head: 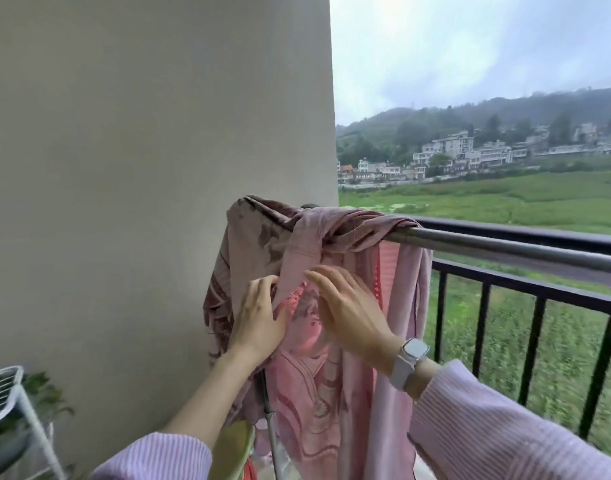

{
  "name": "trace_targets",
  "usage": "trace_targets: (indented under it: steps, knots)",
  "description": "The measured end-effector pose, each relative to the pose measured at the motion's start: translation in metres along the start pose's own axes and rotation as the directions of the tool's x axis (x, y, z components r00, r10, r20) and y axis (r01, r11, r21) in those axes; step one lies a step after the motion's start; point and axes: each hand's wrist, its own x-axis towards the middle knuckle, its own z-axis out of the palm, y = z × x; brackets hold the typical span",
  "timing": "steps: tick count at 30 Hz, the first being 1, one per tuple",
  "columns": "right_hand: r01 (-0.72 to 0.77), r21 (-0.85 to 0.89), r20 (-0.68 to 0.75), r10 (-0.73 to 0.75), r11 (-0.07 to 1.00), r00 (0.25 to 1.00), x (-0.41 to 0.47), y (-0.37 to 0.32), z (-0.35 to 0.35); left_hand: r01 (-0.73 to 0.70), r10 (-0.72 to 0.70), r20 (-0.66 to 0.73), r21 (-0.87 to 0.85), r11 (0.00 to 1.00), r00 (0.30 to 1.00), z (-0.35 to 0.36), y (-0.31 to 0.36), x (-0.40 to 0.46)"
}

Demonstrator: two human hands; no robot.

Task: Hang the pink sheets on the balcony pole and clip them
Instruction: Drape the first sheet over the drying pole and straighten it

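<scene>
A pink patterned sheet [317,386] hangs bunched over the left end of the metal balcony pole [504,245], next to the wall. Its upper part is twisted around the pole. My left hand [257,318] pinches a fold of the sheet below the pole. Just to the right, my right hand [345,308] rests flat against the fabric, its fingers spread and holding nothing. A watch is on my right wrist. No clips are in view.
A beige wall [141,168] stands close on the left. The black balcony railing [539,296] runs behind and below the pole. A white wire rack [9,393] with plants sits at lower left. A green basin rim [234,448] shows below the sheet.
</scene>
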Motion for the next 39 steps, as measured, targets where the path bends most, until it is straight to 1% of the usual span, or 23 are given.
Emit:
trace_targets:
  steps: [2, 4, 6, 8, 9, 10, 12, 13, 15, 17, 19, 21, 23, 24, 26, 27, 29, 30, 33, 34, 35, 37, 39]
  knots:
    - [-0.099, 0.051, -0.046, 0.102, 0.994, 0.994, -0.015, 0.001, 0.029, -0.007, 0.007, -0.008, -0.002, 1.0, 1.0, 0.011, -0.013, 0.006]
    - [-0.201, 0.113, -0.107, 0.213, 0.973, 0.971, -0.017, 0.008, 0.051, -0.025, 0.025, -0.006, -0.015, 1.0, 1.0, 0.024, -0.025, 0.02]
    - [-0.333, 0.252, -0.166, 0.38, 0.909, 0.91, -0.012, 0.016, 0.068, -0.028, 0.028, -0.001, 0.04, 0.999, 1.0, 0.04, -0.037, 0.04]
    - [-0.448, 0.391, -0.152, 0.536, 0.804, 0.83, -0.004, 0.022, 0.083, -0.031, 0.035, -0.055, 0.066, 0.997, 0.998, 0.057, -0.044, 0.06]
    - [-0.474, 0.44, -0.146, 0.582, 0.763, 0.8, 0.002, 0.024, 0.089, -0.032, 0.033, -0.101, 0.011, 0.999, 0.994, 0.063, -0.045, 0.07]
    - [-0.476, 0.49, -0.154, 0.609, 0.731, 0.778, 0.009, 0.025, 0.094, -0.019, 0.005, -0.146, -0.094, 0.995, 0.989, 0.064, -0.047, 0.078]
    - [-0.429, 0.601, -0.186, 0.641, 0.674, 0.745, 0.025, 0.024, 0.1, -0.021, -0.033, -0.174, -0.3, 0.954, 0.984, 0.056, -0.052, 0.092]
    - [-0.395, 0.651, -0.198, 0.648, 0.648, 0.735, 0.033, 0.023, 0.104, -0.052, -0.01, -0.167, -0.36, 0.931, 0.986, 0.048, -0.057, 0.098]
    - [-0.341, 0.702, -0.242, 0.659, 0.626, 0.712, 0.048, 0.018, 0.111, -0.137, 0.088, -0.139, -0.399, 0.907, 0.986, 0.028, -0.07, 0.111]
    - [-0.308, 0.702, -0.326, 0.675, 0.642, 0.662, 0.061, 0.008, 0.115, -0.234, 0.199, -0.134, -0.343, 0.91, 0.971, 0.004, -0.077, 0.123]
    - [-0.279, 0.713, -0.4, 0.7, 0.643, 0.591, 0.073, 0.002, 0.119, -0.323, 0.308, -0.099, -0.287, 0.902, 0.946, -0.017, -0.08, 0.136]
    - [-0.262, 0.752, -0.424, 0.748, 0.605, 0.511, 0.084, -0.003, 0.122, -0.397, 0.404, -0.036, -0.278, 0.875, 0.914, -0.031, -0.082, 0.148]
    - [-0.232, 0.789, -0.445, 0.789, 0.569, 0.424, 0.092, -0.01, 0.124, -0.448, 0.464, -0.009, -0.279, 0.849, 0.886, -0.041, -0.085, 0.155]
    - [-0.208, 0.817, -0.444, 0.817, 0.538, 0.368, 0.096, -0.016, 0.123, -0.461, 0.479, -0.009, -0.286, 0.84, 0.878, -0.046, -0.086, 0.159]
    - [-0.111, 0.898, -0.392, 0.889, 0.426, 0.239, 0.105, -0.026, 0.123, -0.475, 0.501, 0.001, -0.321, 0.819, 0.865, -0.053, -0.087, 0.164]
    - [-0.069, 0.927, -0.35, 0.917, 0.369, 0.192, 0.11, -0.031, 0.122, -0.486, 0.52, 0.013, -0.337, 0.807, 0.854, -0.056, -0.088, 0.166]
    - [-0.032, 0.958, -0.279, 0.952, 0.285, 0.125, 0.119, -0.04, 0.12, -0.506, 0.552, 0.035, -0.357, 0.785, 0.833, -0.061, -0.091, 0.166]
    - [-0.036, 0.961, -0.271, 0.957, 0.275, 0.102, 0.122, -0.044, 0.117, -0.508, 0.558, 0.036, -0.369, 0.778, 0.829, -0.064, -0.093, 0.166]
    - [-0.121, 0.94, -0.312, 0.948, 0.318, 0.069, 0.126, -0.055, 0.108, -0.486, 0.543, 0.024, -0.412, 0.771, 0.84, -0.073, -0.095, 0.166]
    - [-0.162, 0.931, -0.32, 0.945, 0.327, 0.074, 0.123, -0.06, 0.107, -0.479, 0.531, 0.011, -0.419, 0.772, 0.847, -0.074, -0.095, 0.166]
    - [-0.196, 0.921, -0.323, 0.942, 0.336, 0.095, 0.119, -0.063, 0.108, -0.473, 0.52, -0.002, -0.417, 0.776, 0.854, -0.075, -0.095, 0.166]
    - [-0.266, 0.901, -0.307, 0.938, 0.341, 0.163, 0.107, -0.076, 0.112, -0.481, 0.51, -0.035, -0.396, 0.782, 0.859, -0.076, -0.093, 0.165]
    - [-0.338, 0.879, -0.274, 0.936, 0.337, 0.221, 0.096, -0.09, 0.118, -0.505, 0.505, -0.093, -0.324, 0.8, 0.858, -0.08, -0.089, 0.165]
